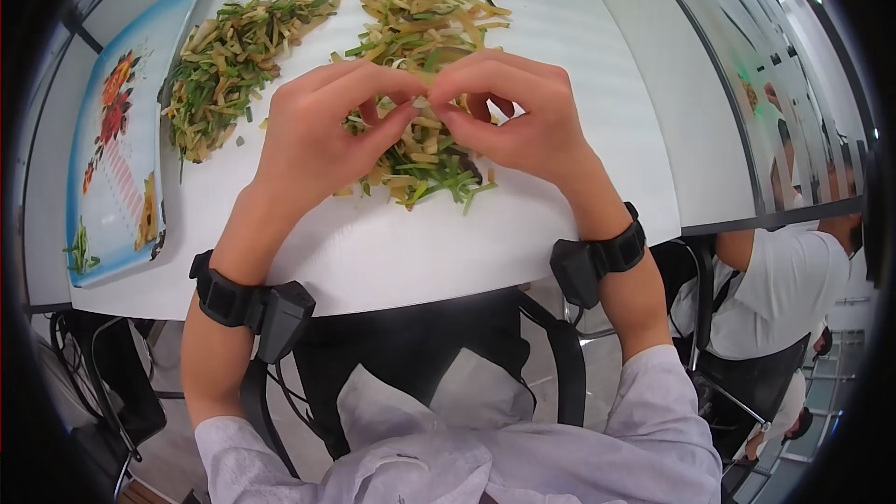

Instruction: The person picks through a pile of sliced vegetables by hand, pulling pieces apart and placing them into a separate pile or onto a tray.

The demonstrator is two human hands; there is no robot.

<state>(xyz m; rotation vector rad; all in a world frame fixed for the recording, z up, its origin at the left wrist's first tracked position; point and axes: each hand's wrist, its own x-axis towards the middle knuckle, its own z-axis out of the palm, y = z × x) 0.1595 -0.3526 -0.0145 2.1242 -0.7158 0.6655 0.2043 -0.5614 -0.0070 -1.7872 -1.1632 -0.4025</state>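
Observation:
My left hand (327, 121) and my right hand (523, 117) meet above the white table, thumbs and forefingers pinched tip to tip. A small pale vegetable piece (420, 102) shows between the fingertips, mostly covered by them. Beneath and beyond the hands lies a long pile of cut vegetable strips (425, 14), yellowish and green with a few dark bits. Its near end has thin green strips (448, 182). To the left of my left hand is a second heap of mixed strips (219, 65), greener in places.
A blue-edged tray with a flower print (140, 187) lies at the table's left side, with a few green strips (82, 247) in its near corner. Partition walls (663, 56) border the white table (597, 65). A seated person in white (784, 289) is at the right.

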